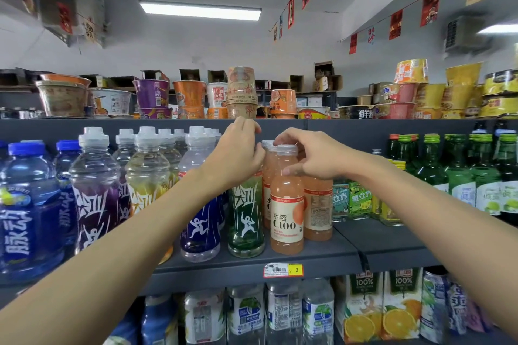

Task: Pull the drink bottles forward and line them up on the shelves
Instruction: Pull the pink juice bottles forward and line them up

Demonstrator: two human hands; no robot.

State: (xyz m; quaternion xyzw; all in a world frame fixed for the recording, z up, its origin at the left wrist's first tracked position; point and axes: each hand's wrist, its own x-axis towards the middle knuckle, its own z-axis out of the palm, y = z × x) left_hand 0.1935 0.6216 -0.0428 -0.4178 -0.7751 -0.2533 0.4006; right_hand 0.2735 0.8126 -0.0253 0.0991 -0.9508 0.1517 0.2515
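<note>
We pinch right fingers on the full, heavy, slick peach bottle; left hand fingers curl behind the neighbouring bottles, grip unclear.

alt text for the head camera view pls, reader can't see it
Two bare hands reach onto a shop's drinks shelf: the right hand grips a pink C100 bottle near its cap, the left hand covers the top of a green bottle.

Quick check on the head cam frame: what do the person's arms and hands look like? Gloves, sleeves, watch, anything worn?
Both arms are bare from the frame edge to the fingertips: no sleeves in view, no gloves. The left hand and the right hand carry no visible rings, and neither wrist shows a watch, band or strap. No markings, tape or cables on either forearm. Fingernails look short and unpainted.
</note>
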